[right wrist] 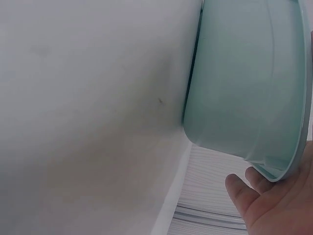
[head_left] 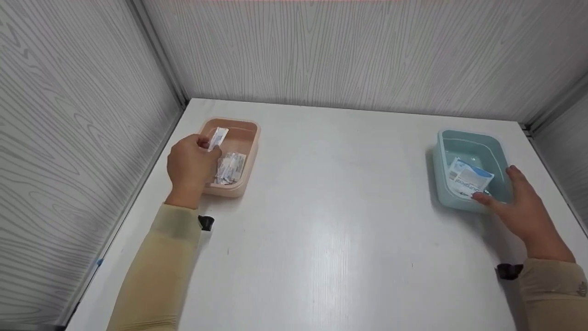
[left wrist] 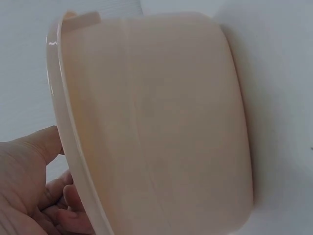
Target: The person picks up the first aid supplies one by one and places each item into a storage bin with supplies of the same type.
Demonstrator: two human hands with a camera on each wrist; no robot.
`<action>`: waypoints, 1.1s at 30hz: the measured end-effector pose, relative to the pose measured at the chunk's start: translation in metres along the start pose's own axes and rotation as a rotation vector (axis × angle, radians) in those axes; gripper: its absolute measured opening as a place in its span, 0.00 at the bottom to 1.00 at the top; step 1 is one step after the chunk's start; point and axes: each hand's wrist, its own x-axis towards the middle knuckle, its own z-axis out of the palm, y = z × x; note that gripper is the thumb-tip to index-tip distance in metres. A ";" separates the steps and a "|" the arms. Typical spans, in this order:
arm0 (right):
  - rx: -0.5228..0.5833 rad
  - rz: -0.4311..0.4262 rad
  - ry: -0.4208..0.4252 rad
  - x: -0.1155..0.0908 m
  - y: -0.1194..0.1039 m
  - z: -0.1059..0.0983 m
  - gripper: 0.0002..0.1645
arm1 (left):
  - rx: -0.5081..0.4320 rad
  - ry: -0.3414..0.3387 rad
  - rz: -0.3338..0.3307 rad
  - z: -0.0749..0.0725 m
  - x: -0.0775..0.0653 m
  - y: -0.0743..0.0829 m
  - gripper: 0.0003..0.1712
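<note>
My left hand is over the left side of a peach plastic bin. Between thumb and forefinger it pinches a narrow white packet. More small white packets lie heaped in the bin's near end. In the left wrist view the bin wall hides the packet, and curled fingers show past the rim. My right hand rests at the near right corner of a light blue bin, thumb at the rim, the other fingers fairly straight outside. Inside lies a white-and-blue packet with printed lettering.
Both bins stand on a white table, far apart at left and right. Grey wood-grain panels enclose the back and sides. Black wrist mounts sit at both cuffs.
</note>
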 end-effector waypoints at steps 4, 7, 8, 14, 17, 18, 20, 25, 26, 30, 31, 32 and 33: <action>0.004 -0.002 0.004 -0.001 0.001 0.000 0.77 | 0.017 -0.003 -0.013 -0.001 0.001 -0.003 0.23; 0.006 -0.008 0.004 -0.001 0.002 0.000 0.76 | 0.033 -0.017 -0.026 -0.003 0.001 -0.006 0.25; 0.006 -0.010 0.004 -0.001 0.002 0.000 0.76 | 0.034 -0.023 -0.029 -0.003 0.001 -0.007 0.26; 0.018 -0.016 0.011 -0.003 0.002 -0.003 0.74 | 0.059 -0.005 0.015 -0.001 0.004 -0.008 0.37; 0.021 -0.011 0.011 -0.005 0.003 -0.003 0.75 | 0.108 0.021 0.057 0.001 0.004 -0.006 0.41; 0.019 -0.009 0.010 -0.005 0.003 -0.003 0.75 | 0.130 0.024 0.071 0.001 0.003 -0.004 0.43; 0.016 -0.006 0.005 -0.006 0.003 -0.003 0.75 | 0.172 0.024 0.100 0.003 0.001 -0.001 0.46; -0.005 -0.013 -0.007 -0.002 0.001 -0.006 0.76 | 0.265 -0.006 0.175 0.006 -0.005 0.011 0.53; -0.012 -0.018 -0.008 -0.001 -0.001 -0.007 0.75 | 0.278 -0.010 0.193 0.006 -0.006 0.014 0.54; -0.052 -0.067 0.022 0.002 -0.015 -0.014 0.69 | 0.285 -0.019 0.267 0.010 -0.010 0.029 0.55; -0.062 -0.082 0.035 0.003 -0.021 -0.016 0.67 | 0.275 -0.016 0.290 0.011 -0.012 0.034 0.55; -0.075 -0.102 0.051 0.004 -0.028 -0.017 0.66 | 0.265 -0.015 0.314 0.013 -0.013 0.039 0.55; -0.086 -0.126 0.064 0.005 -0.036 -0.018 0.65 | 0.256 -0.016 0.338 0.014 -0.015 0.044 0.55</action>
